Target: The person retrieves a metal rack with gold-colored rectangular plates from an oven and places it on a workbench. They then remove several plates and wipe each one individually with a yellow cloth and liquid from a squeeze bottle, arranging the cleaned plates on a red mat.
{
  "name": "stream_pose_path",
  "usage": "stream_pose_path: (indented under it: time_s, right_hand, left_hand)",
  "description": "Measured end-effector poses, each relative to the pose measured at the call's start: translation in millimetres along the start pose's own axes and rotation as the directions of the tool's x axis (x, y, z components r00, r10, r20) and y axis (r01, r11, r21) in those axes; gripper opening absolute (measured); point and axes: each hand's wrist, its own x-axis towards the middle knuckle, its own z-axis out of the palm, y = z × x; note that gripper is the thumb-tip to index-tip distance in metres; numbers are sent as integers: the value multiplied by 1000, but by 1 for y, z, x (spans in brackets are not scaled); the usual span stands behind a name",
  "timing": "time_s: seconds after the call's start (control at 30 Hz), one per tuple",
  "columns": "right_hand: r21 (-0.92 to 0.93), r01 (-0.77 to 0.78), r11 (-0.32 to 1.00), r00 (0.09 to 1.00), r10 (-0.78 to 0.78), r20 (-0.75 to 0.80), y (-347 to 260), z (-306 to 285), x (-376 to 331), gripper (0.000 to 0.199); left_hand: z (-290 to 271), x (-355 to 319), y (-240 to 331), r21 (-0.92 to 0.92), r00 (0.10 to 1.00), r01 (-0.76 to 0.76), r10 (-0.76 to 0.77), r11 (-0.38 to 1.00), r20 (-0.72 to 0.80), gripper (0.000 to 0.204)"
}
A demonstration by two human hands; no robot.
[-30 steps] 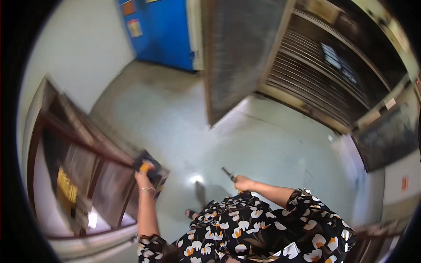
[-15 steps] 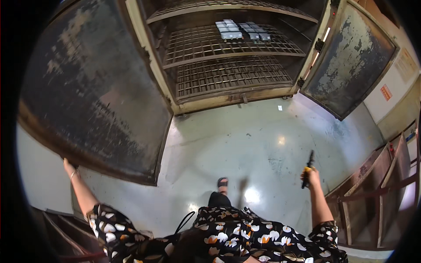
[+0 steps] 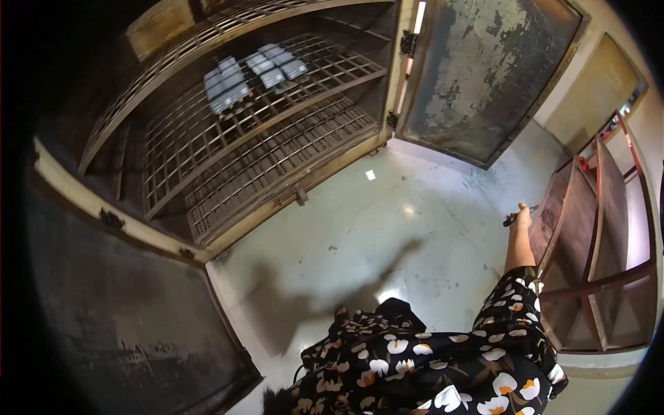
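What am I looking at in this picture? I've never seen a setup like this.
There's no robot: it's a person in a flowered top, seen from a fisheye camera worn on their head, looking down; the lens bends straight edges. The right hand holds a dark, yellowish tool, exact kind unclear. The left hand is out of view. Ahead, an open cabinet has two groups of grey blocks on a grid shelf. A white piece lies on the floor, and a brown rack stands to the right.
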Motion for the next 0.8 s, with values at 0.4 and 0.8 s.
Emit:
stream_pose_path:
  time_s: [0.4, 0.8]
  right_hand:
    - [-27, 521, 853, 849, -514, 121, -258, 101, 437, 22]
    - [251, 213, 944, 788, -318, 527, -344, 233, 556, 28]
  left_hand:
    - [209, -179, -15, 91, 993, 109, -105, 990, -46, 44]
    - [109, -225, 37, -36, 967, 225, -228, 974, -113, 40]
